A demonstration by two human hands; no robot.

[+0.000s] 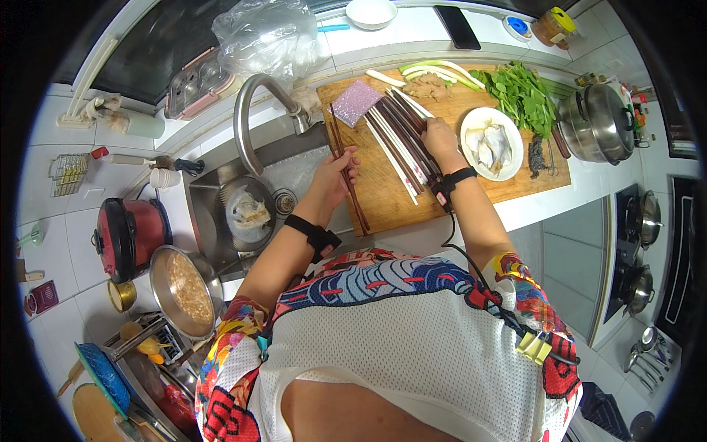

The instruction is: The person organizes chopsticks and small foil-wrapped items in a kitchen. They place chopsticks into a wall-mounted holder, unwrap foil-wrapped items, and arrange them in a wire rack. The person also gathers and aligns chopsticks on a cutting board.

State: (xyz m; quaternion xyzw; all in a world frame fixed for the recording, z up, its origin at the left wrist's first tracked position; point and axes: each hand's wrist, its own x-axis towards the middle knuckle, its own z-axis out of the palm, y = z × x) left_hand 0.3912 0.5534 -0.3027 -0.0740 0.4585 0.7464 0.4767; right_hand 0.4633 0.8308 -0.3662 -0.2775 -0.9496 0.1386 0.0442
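Note:
In the head view my left hand (334, 175) is closed around dark wooden chopsticks (358, 207) at the left edge of the wooden cutting board (497, 190). My right hand (441, 142) rests at the right side of a spread of dark and white chopsticks (395, 146) lying on the board; its fingertips are partly hidden, so I cannot tell if it grips any. A pink patterned sponge cloth (356, 103) touches the spread's upper left end. Right of my right hand stands a white bowl (518, 145) with pieces of fish (493, 148).
Ginger (428, 87), scallions (436, 68) and leafy greens (519, 94) lie along the board's back. At left are the sink (221, 265), its faucet (238, 119) and a steel bowl (216, 282). A steamer pot (594, 124) stands at right. A black cable hangs from my right wrist.

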